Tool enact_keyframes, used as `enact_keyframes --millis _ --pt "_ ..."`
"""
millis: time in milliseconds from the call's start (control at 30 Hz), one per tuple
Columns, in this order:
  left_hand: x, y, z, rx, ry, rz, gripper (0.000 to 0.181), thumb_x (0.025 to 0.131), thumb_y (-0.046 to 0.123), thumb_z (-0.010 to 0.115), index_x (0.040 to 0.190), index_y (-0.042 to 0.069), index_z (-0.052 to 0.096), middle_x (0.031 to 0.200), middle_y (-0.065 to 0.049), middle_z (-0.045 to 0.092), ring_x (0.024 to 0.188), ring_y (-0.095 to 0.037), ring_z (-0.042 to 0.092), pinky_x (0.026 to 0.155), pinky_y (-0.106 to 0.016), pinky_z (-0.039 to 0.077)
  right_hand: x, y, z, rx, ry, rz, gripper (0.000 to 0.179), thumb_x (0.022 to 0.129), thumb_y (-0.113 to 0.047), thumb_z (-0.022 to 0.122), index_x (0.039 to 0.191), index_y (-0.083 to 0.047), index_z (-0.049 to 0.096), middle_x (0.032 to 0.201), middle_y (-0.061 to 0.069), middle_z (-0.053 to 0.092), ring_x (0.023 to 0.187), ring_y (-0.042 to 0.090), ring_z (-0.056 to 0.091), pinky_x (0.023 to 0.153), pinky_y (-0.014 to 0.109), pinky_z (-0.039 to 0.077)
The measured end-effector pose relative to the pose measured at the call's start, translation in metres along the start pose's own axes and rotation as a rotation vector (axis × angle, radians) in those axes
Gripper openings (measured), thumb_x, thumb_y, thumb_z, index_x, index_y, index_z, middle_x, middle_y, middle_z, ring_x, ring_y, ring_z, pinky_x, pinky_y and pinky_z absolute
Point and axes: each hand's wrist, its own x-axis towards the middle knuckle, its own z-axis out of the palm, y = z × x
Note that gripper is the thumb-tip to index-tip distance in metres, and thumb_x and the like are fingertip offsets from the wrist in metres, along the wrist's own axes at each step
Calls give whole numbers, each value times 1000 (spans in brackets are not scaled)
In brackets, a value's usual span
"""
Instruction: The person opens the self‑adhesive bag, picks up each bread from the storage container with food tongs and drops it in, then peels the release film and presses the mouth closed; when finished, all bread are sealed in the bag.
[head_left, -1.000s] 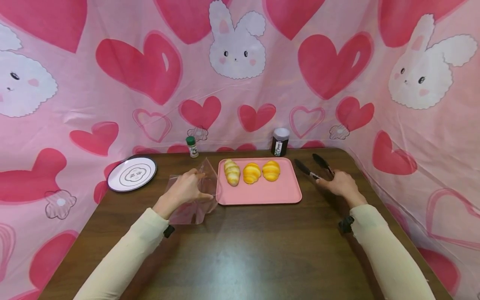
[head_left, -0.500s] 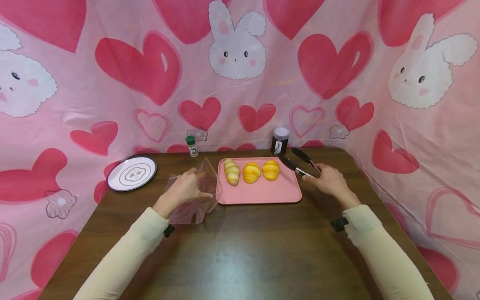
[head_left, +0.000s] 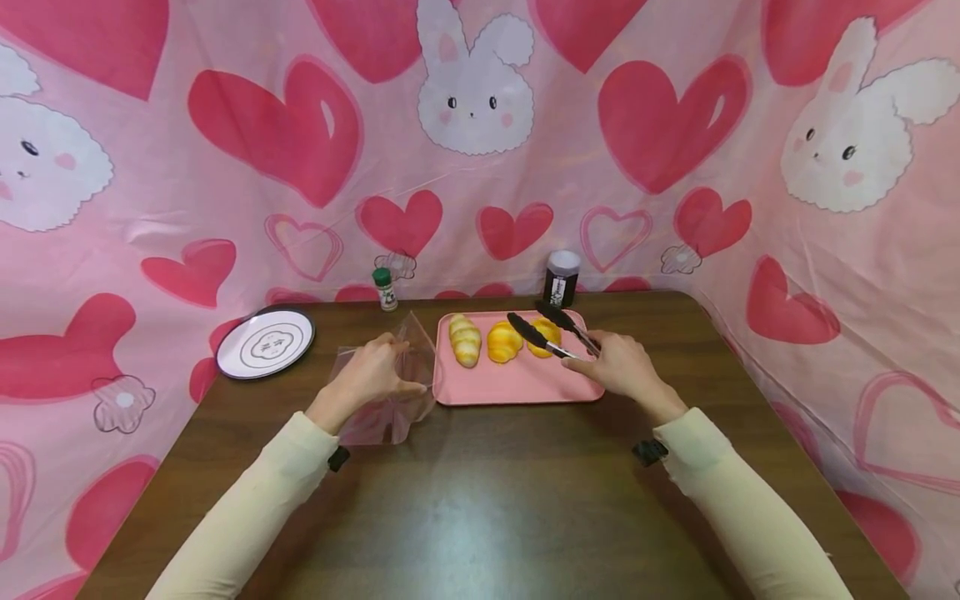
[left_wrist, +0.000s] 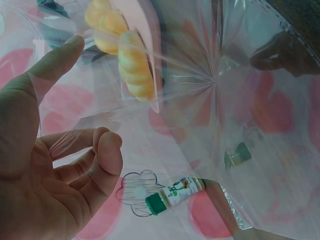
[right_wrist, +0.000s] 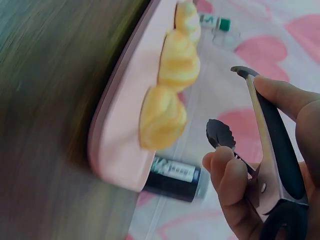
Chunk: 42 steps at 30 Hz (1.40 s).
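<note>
Tongs (right_wrist: 281,142) sit gripped in your right hand (head_left: 624,367), arms spread, near the bread rolls (head_left: 505,342); probably light, springy, best held mid-arm. Your left hand (head_left: 366,379) holds the plastic bag (head_left: 373,425), likely flimsy, slippery: pinch its mouth.

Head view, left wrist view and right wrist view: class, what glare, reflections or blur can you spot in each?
Head view: a pale glare patch on the dark table; left wrist view: whitish creases and reflections across the clear bag, hazing what shows through it; right wrist view: table grain smeared into streaks, while the tongs look sharper.
</note>
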Motion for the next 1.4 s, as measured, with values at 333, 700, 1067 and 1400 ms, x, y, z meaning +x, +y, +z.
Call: enact_keyframes --millis 333,700,1067,1400 --pt "1 0 -2 -4 -1 4 88 71 56 84 139 6 58 123 -17 60 97 -30 63 91 -53 56 2 -44 16 9 -20 -95 52 78 -58 76 85 -9 63 66 0 49 61 20 46 56 31 35" --pt "-1 0 3 -6 -3 -5 89 70 57 84 139 6 58 121 -17 60 94 -29 62 91 -54 56 4 -77 43 18 -116 -94 52 78 -55 77 95 -7 66 61 -1 42 53 20 45 48 29 33" --pt "-2 -1 3 -23 -16 -19 91 70 58 84 140 7 57 125 -16 60 100 -30 62 94 -55 54 6 -91 61 -29 -135 -51 58 79 -54 77 107 -5 68 62 0 43 53 20 50 46 28 36" --pt "-3 -1 2 2 5 2 90 70 57 84 139 4 58 126 -19 60 104 -34 63 95 -56 53 7 -95 62 -137 -106 -94 53 82 -51 77 107 -5 67 68 2 47 55 19 51 47 29 40"
